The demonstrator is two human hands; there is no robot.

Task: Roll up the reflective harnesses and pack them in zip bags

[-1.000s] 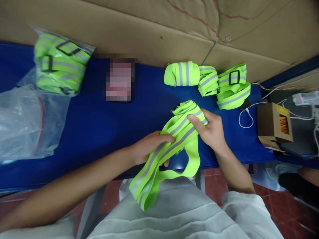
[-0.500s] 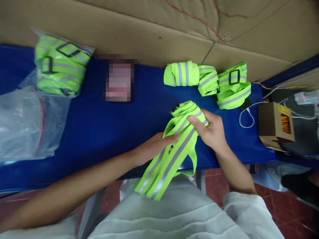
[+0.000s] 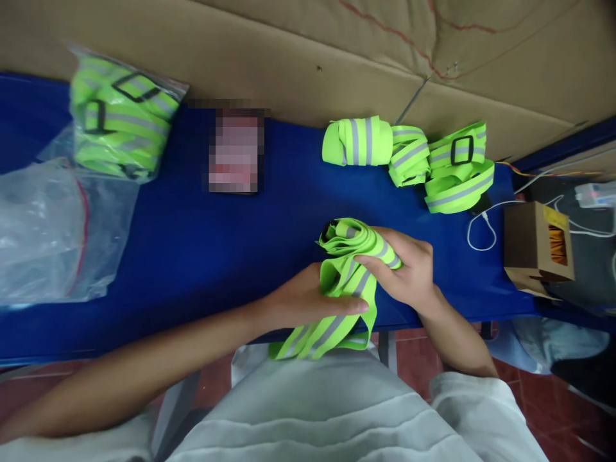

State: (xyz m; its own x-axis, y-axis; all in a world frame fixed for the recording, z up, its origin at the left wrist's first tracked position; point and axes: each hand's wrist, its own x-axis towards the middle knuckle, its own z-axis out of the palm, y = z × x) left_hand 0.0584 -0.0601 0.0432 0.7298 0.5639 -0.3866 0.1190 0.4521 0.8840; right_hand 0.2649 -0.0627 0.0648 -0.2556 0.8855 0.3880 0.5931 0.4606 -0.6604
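A lime-yellow reflective strap [image 3: 332, 330] with grey stripes is gathered partly into a roll above the table's front edge. My right hand [image 3: 404, 266] grips the rolled end, its thumb pressed on the near side. Around the hanging lengths, my left hand [image 3: 308, 298] is closed with the thumb lying across the front; its other fingers are hidden behind the strap. A dark piece shows at the roll's left end. The loose loops droop toward my lap.
Along the cardboard wall [image 3: 289, 58] lie rolled straps [image 3: 359, 141], one with a black buckle [image 3: 462, 150]. A clear bag of straps [image 3: 122, 122], clear plastic bags [image 3: 43, 231] and a blurred-out item [image 3: 234, 151] are on the blue table [image 3: 192, 256]. A small cardboard box [image 3: 534, 247] stands right, near white cables.
The rolled end has come lower and nearer to me. My left hand has moved down and right along the strap, and the hanging lengths are shorter and more bunched.
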